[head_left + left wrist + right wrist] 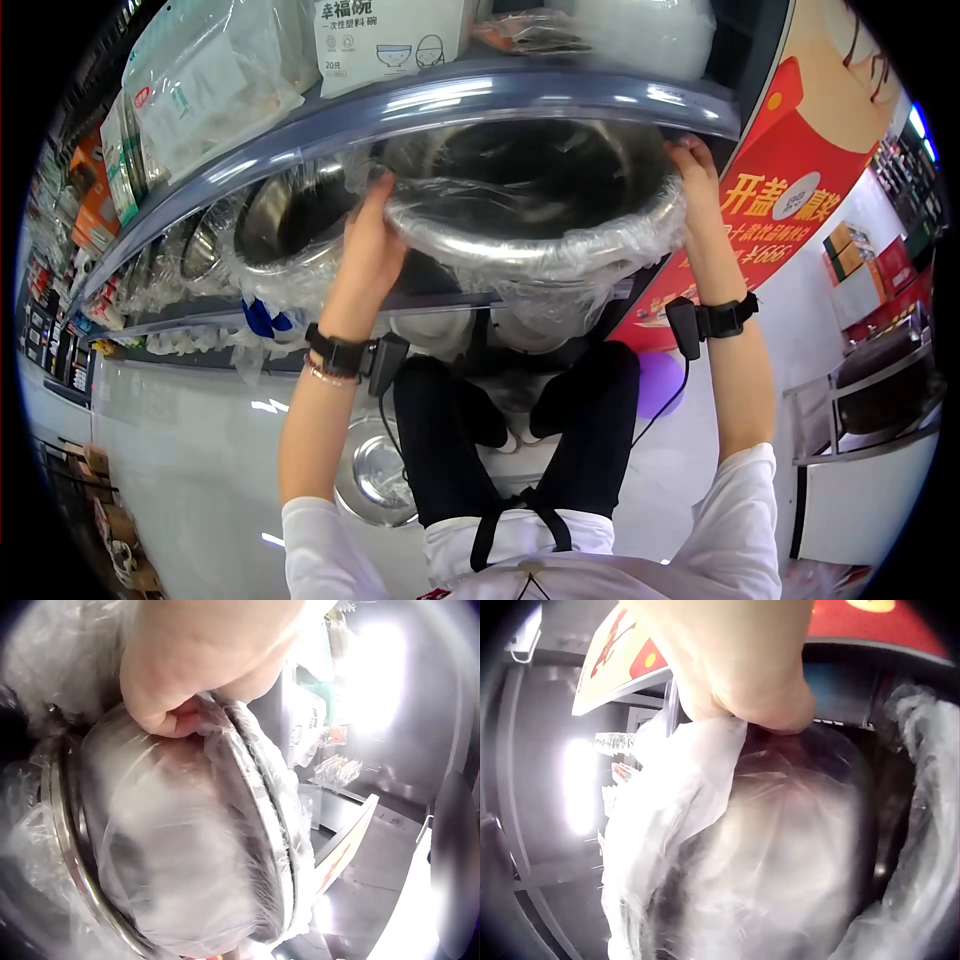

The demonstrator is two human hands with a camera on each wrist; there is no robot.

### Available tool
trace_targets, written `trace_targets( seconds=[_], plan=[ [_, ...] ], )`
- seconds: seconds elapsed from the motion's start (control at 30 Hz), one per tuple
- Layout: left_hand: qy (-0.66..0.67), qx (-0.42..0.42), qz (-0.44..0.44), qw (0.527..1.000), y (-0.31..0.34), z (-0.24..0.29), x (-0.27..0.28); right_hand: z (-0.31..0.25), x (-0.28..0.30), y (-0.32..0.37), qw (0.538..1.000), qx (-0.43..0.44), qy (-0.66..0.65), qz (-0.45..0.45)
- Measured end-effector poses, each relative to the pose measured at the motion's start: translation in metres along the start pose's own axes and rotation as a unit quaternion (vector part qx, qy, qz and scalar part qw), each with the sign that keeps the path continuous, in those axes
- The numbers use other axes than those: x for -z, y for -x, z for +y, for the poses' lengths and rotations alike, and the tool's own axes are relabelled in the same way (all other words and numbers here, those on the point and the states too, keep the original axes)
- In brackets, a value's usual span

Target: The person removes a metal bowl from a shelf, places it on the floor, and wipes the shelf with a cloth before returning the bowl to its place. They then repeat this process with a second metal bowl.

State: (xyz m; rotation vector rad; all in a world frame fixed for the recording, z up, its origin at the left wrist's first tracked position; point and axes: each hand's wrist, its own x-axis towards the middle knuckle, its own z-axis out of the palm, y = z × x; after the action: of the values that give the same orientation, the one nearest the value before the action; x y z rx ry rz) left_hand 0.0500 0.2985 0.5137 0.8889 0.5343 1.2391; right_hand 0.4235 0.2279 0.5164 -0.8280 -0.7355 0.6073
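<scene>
A large stainless steel basin (pixel 540 240) in clear plastic wrap is tipped toward me at the shelf, its shiny rim facing forward. My left hand (pixel 375 245) grips its left side, the thumb up at the rim. On the opposite side my right hand (pixel 697 185) holds the rim, fingers over the edge. In the left wrist view, the curled fingers of the left hand (pixel 202 667) pinch the wrapped rim (pixel 255 787). The right wrist view has the right hand (pixel 735 667) against the wrapped basin wall (pixel 780 847); its fingertips are hidden there.
A clear-fronted shelf edge (pixel 430 100) curves just above the basin. More wrapped basins (pixel 290 230) stand at its left. Above sit a white bowl box (pixel 385 45) and bagged goods (pixel 215 80). A red poster panel (pixel 760 200) borders the right. A round steel piece (pixel 375 475) lies on the floor.
</scene>
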Motion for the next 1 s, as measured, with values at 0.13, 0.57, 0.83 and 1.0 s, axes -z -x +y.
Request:
trace_targets(
  seconds=[0.13, 0.57, 0.83, 1.0],
  plan=[
    [-0.019, 0.013, 0.011, 1.0, -0.022, -0.008, -0.001, 0.013, 0.005, -0.01, 1.0, -0.019, -0.001, 0.005],
    [-0.354, -0.01, -0.023, 0.935, 0.0, -0.015, -0.008, 0.065, 0.034, -0.012, 0.97, -0.086, 0.215, 0.075],
    [-0.693, 0.017, -0.075, 0.717, -0.003, -0.031, 0.009, 0.042, 0.016, 0.007, 0.774, 0.245, 0.584, 0.009],
    [-0.754, -0.397, -0.066, 0.519, -0.012, -0.042, -0.017, 0.038, 0.006, 0.014, 0.672, 0.282, 0.675, -0.116]
  ],
)
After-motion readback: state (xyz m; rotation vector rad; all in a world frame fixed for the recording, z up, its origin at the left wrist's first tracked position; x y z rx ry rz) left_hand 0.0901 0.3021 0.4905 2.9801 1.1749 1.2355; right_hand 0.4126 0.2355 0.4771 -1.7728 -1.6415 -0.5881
